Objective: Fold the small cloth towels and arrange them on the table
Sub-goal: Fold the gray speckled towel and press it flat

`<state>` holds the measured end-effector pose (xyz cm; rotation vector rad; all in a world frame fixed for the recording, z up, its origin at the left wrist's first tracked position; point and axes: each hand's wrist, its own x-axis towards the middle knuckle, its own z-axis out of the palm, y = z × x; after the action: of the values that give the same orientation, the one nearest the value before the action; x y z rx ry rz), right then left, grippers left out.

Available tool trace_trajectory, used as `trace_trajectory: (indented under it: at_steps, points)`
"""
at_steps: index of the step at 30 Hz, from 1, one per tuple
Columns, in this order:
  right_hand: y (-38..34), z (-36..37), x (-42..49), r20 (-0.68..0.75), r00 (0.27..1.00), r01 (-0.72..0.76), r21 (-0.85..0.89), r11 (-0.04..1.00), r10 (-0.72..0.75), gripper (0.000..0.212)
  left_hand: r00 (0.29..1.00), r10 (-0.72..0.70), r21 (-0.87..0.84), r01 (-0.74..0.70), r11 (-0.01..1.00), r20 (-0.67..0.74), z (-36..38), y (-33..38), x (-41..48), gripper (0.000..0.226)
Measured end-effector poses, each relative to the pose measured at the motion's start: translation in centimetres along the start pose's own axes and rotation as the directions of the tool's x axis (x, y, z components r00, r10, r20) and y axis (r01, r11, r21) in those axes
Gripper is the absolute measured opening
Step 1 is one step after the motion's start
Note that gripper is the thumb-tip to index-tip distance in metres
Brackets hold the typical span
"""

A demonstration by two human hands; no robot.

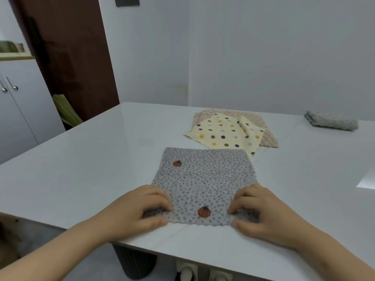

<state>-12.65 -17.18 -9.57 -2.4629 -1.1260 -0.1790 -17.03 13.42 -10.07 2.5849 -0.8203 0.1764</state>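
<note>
A grey dotted towel [203, 179] with two small red strawberries lies flat near the front edge of the white table [91, 163]. My left hand [140, 207] pinches its near left corner, fingers on top and thumb at the edge. At the near right corner my right hand [263, 211] pinches the cloth the same way. Behind it a cream towel with coloured dots [225, 132] lies unfolded on a beige patterned towel [263, 126]. A folded grey towel [330, 120] sits at the far right.
The table's front edge runs just below my hands, with a dark ribbed pedestal [134, 264] under it. A white cabinet [20, 106] and a brown door [71, 57] stand to the left. White walls close the far side.
</note>
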Motion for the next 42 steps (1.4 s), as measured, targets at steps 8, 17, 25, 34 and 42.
trace_trajectory:
  at_steps: [8,17,25,34,42]
  points:
    - [-1.6,-1.1,-0.2,-0.067,0.980,-0.201,-0.259,0.945,0.190,0.025,0.945,-0.258,0.119,0.285,0.951,-0.202,-0.5,1.7,0.9,0.021]
    - [2.4,-4.1,4.2,-0.026,0.870,-0.456,0.340,0.823,0.493,0.014,0.832,-0.551,-0.592,0.478,0.649,0.069,-4.3,-0.6,6.6,0.013]
    - [6.8,-2.1,10.7,-0.176,0.712,-0.539,0.484,0.690,0.680,0.039,0.691,-0.700,-0.372,0.612,0.698,-0.178,-1.9,-5.9,12.2,0.011]
    - [8.6,0.6,11.0,-0.351,0.730,-0.598,0.087,0.797,0.587,0.015,0.719,-0.606,-0.046,0.631,0.775,-0.340,0.2,-7.4,12.2,0.011]
    - [8.7,0.7,11.3,-0.271,0.707,-0.648,0.121,0.752,0.653,0.009,0.708,-0.645,-0.087,0.651,0.754,-0.289,-0.1,-7.0,12.6,0.006]
